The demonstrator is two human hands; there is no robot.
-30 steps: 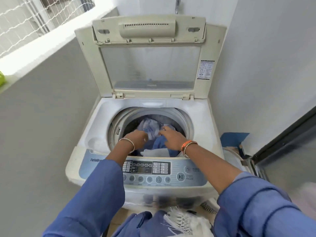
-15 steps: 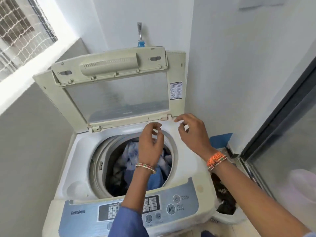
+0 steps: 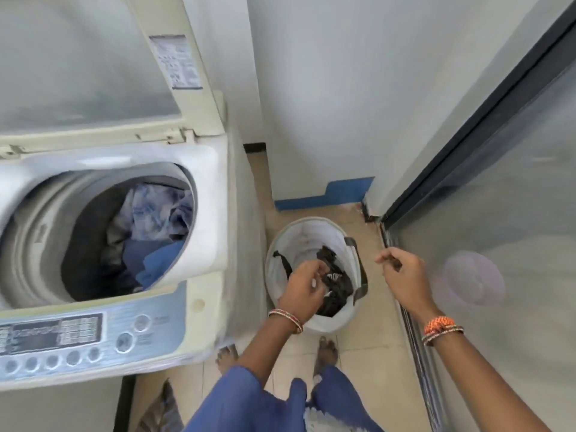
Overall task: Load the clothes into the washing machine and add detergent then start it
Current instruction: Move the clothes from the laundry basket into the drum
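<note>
Though both partly filled: washing machine [image 3: 205, 188] blue clothes [image 3: 156, 219], basket [image 3: 311, 232] black garment [image 3: 336, 282]

Nothing here is actually readable, way too much blur. There's a printed sticker [image 3: 180, 62] on the raised lid frame, up and far left of both hands, just grey smudges. The control panel [image 3: 78, 333] down left has button labels, all smeared. The dark cloth [image 3: 335, 280] at the left hand's fingertips has pale marks, illegible.

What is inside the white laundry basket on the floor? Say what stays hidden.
Inside the white laundry basket lies dark clothing. The left hand reaches in over it, covering part. Anything under the clothing and the basket's bottom cannot be seen.
</note>
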